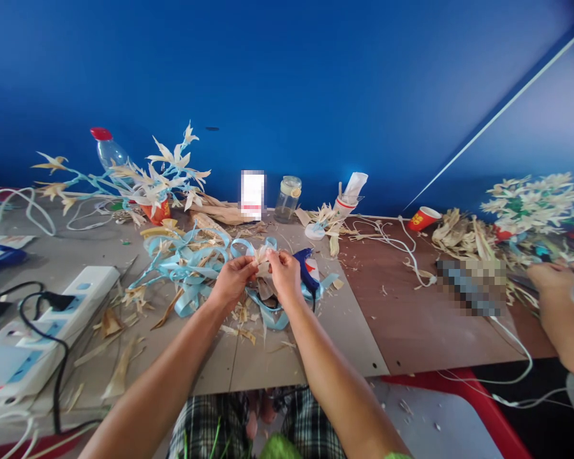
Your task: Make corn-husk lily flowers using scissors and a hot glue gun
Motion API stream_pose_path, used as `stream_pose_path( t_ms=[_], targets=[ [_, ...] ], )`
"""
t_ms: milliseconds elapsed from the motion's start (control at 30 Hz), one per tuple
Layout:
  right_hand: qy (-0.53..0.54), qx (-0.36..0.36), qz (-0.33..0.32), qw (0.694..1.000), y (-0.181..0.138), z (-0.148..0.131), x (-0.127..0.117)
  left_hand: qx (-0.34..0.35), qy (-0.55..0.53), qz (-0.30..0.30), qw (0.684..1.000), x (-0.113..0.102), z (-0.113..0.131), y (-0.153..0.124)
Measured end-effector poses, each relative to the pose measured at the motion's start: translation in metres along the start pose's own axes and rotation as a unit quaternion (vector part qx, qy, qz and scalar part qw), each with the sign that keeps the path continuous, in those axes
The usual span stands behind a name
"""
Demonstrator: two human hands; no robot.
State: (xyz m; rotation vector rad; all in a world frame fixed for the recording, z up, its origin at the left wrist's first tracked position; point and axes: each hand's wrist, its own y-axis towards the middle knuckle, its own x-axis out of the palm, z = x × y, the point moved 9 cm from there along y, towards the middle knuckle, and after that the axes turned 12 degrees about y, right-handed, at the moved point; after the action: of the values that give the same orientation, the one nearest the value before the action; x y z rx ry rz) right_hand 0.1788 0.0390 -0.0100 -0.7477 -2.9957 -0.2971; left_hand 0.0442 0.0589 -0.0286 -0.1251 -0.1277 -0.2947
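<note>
Above the middle of the table, my left hand (pixel 236 277) and my right hand (pixel 283 271) meet, fingertips pinching a small pale corn husk piece (pixel 261 256) between them. Light blue ribbon (pixel 184 255) lies in loose loops to the left of my hands and under them. Just right of my right hand rests a blue glue gun (pixel 308 271), partly hidden by that hand. Dry husk scraps (pixel 242 315) are scattered on the table below my fingers.
Husk flowers on blue stems (pixel 167 169) stand in a red paper cup (pixel 157 211). A white power strip (pixel 76 312) with black cables lies at left. At the back are a glass jar (pixel 287 199) and another red cup (pixel 423 218). A co-worker's hand (pixel 552 277) is at right.
</note>
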Motion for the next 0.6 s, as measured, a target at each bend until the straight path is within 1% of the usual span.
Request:
stream_pose_path(
  t_ms=[167, 300, 400, 500, 600],
  targets=[
    [0.014, 0.011, 0.009, 1.000, 0.000, 0.000, -0.002, 0.023, 0.068, 0.019, 0.997, -0.003, 0.003, 0.001],
    [0.032, 0.021, 0.023, 0.999, -0.001, -0.001, -0.004, 0.043, 0.100, 0.041, 0.993, -0.006, 0.010, 0.000],
    [0.056, 0.036, 0.053, 0.996, 0.001, 0.002, -0.010, 0.046, 0.106, 0.053, 0.992, -0.008, 0.012, -0.001],
    [0.117, 0.056, 0.094, 0.987, 0.004, 0.007, -0.019, 0.049, 0.108, 0.072, 0.990, -0.013, 0.014, -0.001],
    [0.175, 0.059, 0.123, 0.975, 0.006, 0.008, -0.026, 0.052, 0.092, 0.093, 0.990, -0.020, 0.015, 0.000]
  ],
)
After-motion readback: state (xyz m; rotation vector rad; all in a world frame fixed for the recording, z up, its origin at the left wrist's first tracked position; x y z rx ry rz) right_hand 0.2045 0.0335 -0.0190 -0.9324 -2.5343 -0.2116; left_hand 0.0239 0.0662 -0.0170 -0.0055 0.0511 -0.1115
